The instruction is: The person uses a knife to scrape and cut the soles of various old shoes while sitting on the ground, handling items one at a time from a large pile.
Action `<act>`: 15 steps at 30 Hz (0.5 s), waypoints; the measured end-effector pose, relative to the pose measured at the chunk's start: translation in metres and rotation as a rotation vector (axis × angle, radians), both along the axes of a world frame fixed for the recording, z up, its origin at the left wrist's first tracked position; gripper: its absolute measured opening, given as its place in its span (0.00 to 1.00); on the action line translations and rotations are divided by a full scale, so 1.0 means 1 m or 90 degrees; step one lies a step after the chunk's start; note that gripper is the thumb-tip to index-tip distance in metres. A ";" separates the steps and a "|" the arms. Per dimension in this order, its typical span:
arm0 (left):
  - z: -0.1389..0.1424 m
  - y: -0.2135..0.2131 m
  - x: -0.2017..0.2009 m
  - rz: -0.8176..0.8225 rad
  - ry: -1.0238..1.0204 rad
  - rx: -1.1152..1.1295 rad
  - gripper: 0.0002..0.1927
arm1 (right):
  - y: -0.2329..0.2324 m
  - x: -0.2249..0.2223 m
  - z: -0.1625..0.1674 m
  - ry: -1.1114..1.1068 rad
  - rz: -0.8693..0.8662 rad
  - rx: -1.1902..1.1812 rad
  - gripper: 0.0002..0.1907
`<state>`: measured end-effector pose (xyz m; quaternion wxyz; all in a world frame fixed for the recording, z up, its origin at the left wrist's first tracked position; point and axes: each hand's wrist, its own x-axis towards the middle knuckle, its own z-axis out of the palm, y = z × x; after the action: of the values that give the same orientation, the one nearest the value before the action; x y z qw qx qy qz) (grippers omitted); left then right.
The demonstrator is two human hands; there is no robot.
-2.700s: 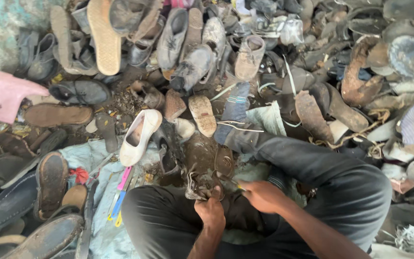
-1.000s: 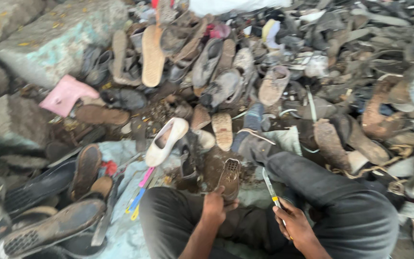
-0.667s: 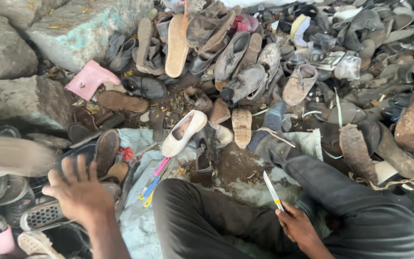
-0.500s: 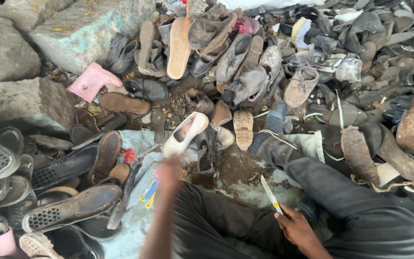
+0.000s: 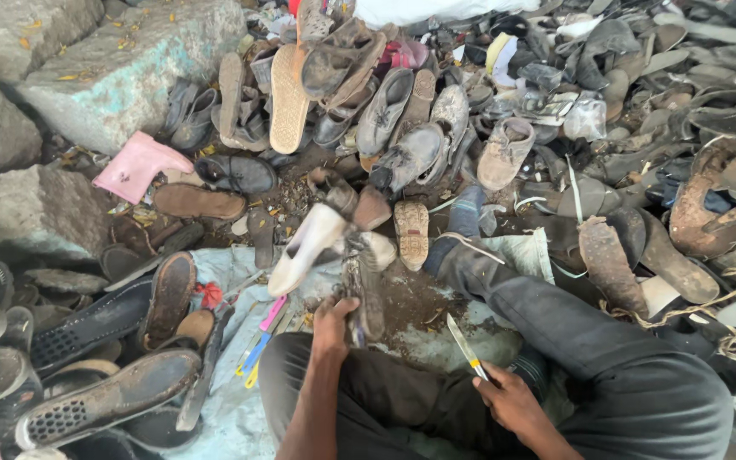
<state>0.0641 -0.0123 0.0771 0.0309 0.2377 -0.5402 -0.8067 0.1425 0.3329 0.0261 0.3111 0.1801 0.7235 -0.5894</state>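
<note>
Your left hand (image 5: 332, 317) grips a worn dark sandal (image 5: 366, 294), held upright over the dirty cloth (image 5: 423, 319) between your knees. Your right hand (image 5: 511, 400) is clenched on a small knife (image 5: 468, 347), blade pointing up-left, just right of the sandal. White shoe (image 5: 307, 249) lies beside it.

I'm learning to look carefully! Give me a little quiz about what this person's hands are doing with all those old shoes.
1. True or false: the right hand holds a knife with its blade pointing up and away from the body.
2. What does the left hand grip? A) the pink boot B) a worn dark shoe C) the white shoe
3. Fill the gap: the pink boot lies beside big grey ____.

Key: 1 true. 2 B. 3 rocks.
</note>
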 end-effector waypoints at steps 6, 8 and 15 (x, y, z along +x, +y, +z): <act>0.003 -0.002 0.027 -0.083 0.148 0.289 0.21 | 0.000 0.000 0.000 -0.027 0.038 -0.002 0.29; 0.004 0.003 0.025 -0.114 0.103 0.122 0.24 | 0.002 0.001 0.004 -0.029 0.026 -0.001 0.28; -0.007 0.038 0.016 -0.324 -0.059 -0.881 0.42 | 0.000 0.005 0.024 0.004 0.007 0.019 0.28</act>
<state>0.0805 0.0255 0.0704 -0.0374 0.0648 -0.9645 -0.2531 0.1473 0.3327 0.0497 0.3094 0.1785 0.7342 -0.5774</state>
